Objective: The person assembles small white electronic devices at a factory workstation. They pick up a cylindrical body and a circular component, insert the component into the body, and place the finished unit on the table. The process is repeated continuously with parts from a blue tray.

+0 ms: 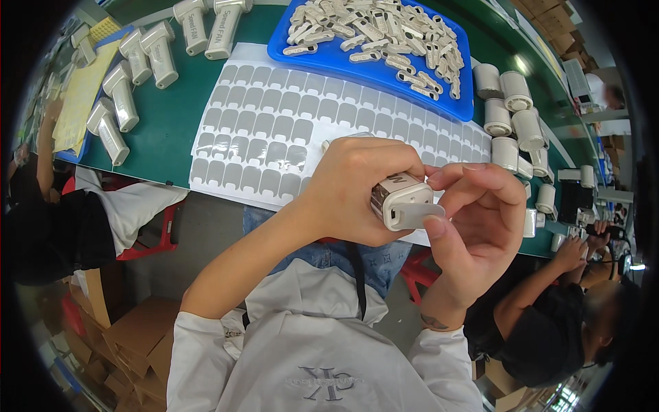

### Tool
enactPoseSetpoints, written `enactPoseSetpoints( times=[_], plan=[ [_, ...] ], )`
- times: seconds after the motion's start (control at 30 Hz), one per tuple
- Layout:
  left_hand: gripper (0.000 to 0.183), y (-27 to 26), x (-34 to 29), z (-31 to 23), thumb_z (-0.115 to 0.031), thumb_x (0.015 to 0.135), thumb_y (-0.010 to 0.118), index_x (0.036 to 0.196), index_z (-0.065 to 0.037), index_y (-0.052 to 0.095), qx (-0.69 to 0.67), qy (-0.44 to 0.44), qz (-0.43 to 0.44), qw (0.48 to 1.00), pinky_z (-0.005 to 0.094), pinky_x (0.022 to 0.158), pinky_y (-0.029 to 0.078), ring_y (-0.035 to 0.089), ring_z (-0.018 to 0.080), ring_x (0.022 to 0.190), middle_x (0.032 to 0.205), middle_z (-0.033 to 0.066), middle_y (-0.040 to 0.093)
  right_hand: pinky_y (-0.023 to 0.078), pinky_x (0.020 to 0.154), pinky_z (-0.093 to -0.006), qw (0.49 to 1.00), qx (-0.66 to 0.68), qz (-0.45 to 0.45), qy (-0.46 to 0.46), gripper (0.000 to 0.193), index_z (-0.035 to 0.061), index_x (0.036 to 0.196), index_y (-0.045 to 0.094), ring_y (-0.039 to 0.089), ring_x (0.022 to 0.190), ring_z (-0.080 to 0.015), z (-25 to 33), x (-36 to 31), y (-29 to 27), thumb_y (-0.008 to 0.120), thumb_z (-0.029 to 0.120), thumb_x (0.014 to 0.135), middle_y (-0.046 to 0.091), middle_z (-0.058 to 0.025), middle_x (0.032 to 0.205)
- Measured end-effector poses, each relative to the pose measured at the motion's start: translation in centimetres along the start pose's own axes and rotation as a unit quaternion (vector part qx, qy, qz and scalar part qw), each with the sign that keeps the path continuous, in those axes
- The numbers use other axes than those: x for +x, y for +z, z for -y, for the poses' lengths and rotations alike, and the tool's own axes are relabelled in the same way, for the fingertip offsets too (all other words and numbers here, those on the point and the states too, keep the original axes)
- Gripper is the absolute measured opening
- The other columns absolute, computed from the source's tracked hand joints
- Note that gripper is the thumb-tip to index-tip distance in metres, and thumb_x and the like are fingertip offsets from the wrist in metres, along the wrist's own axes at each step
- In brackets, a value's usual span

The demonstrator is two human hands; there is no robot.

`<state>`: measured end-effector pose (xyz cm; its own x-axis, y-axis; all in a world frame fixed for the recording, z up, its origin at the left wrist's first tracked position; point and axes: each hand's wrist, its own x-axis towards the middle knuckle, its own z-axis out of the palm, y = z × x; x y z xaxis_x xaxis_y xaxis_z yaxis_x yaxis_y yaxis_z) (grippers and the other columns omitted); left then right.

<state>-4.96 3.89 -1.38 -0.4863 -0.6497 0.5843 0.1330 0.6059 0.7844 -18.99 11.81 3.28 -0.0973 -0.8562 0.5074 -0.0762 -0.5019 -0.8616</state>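
Note:
My left hand (357,182) is wrapped round the handle of a white handheld fan (391,208), its end turned toward my right hand. That end face has a small dark port. A thin grey translucent sticker (414,215) lies partly over the end face and sticks out past its edge. My right hand (480,220) has its thumb tip at the sticker's outer edge, with the index finger bent above it and the other fingers curled. Most of the fan is hidden inside my left hand. Beneath my hands lies a white sheet (288,193) with rows of grey rounded stickers.
A blue tray (278,47) heaped with small white parts stands at the back. Several white handheld fans (161,58) lie at the back left; white cylindrical pieces (516,91) are stacked at the right. One person (549,309) works at the right, another (55,226) at the left.

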Motion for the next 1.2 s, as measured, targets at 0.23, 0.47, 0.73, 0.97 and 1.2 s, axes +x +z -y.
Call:
enactPoseSetpoints(
  times=[0.23, 0.47, 0.73, 0.97, 1.2],
  plan=[
    [0.028, 0.0, 0.0, 0.1, -0.015, 0.059, 0.077, 0.079, -0.007, 0.060, -0.008, -0.002, 0.000, 1.000, 0.0282, 0.051, 0.040, 0.054, 0.0187, 0.057, 0.069, 0.0048, 0.058, 0.047, 0.084, -0.0305, 1.000, -0.009, 0.007, -0.004, 0.050, -0.0060, 0.116, 0.053, 0.063, 0.076, -0.0139, 0.1, 0.1, 0.0, 0.072, -0.010, 0.070, 0.064, -0.0142, 0.103],
    [0.028, -0.2, 0.2, -0.2, -0.017, 0.057, 0.080, 0.077, -0.008, 0.062, 0.002, -0.019, 0.004, 1.000, 0.0324, 0.053, 0.046, 0.060, 0.0244, 0.060, 0.069, 0.0056, 0.062, 0.047, 0.083, -0.0300, 1.000, -0.020, 0.010, -0.010, 0.049, -0.0060, 0.115, 0.054, 0.062, 0.075, -0.0136, 0.0, 0.0, 0.0, 0.072, -0.010, 0.070, 0.064, -0.0137, 0.103],
    [0.027, -0.2, -0.1, 0.0, -0.017, 0.059, 0.077, 0.078, -0.007, 0.060, -0.002, 0.001, -0.003, 1.000, 0.0281, 0.052, 0.041, 0.055, 0.0185, 0.058, 0.069, 0.0048, 0.059, 0.047, 0.083, -0.0295, 1.000, -0.021, -0.003, -0.004, 0.049, -0.0058, 0.116, 0.054, 0.062, 0.075, -0.0136, 0.0, -0.2, 0.4, 0.071, -0.010, 0.070, 0.065, -0.0139, 0.102],
    [0.027, -0.1, 0.0, 0.1, -0.016, 0.060, 0.077, 0.078, -0.007, 0.060, -0.006, -0.002, -0.003, 1.000, 0.0283, 0.051, 0.041, 0.055, 0.0186, 0.058, 0.069, 0.0046, 0.059, 0.047, 0.081, -0.0285, 0.999, -0.035, 0.003, -0.009, 0.048, -0.0060, 0.115, 0.054, 0.062, 0.075, -0.0138, 0.0, -0.2, 0.2, 0.072, -0.010, 0.070, 0.065, -0.0148, 0.102],
    [0.027, -0.3, 0.3, -0.3, -0.013, 0.056, 0.078, 0.077, -0.008, 0.061, 0.006, -0.038, 0.015, 0.999, 0.0356, 0.055, 0.048, 0.063, 0.0296, 0.064, 0.071, 0.0073, 0.063, 0.041, 0.069, -0.0239, 0.977, -0.210, 0.013, 0.020, 0.041, -0.0016, 0.108, 0.062, 0.054, 0.069, -0.0109, 1.2, 0.6, 0.4, 0.073, -0.007, 0.068, 0.061, -0.0048, 0.084]
  ],
)
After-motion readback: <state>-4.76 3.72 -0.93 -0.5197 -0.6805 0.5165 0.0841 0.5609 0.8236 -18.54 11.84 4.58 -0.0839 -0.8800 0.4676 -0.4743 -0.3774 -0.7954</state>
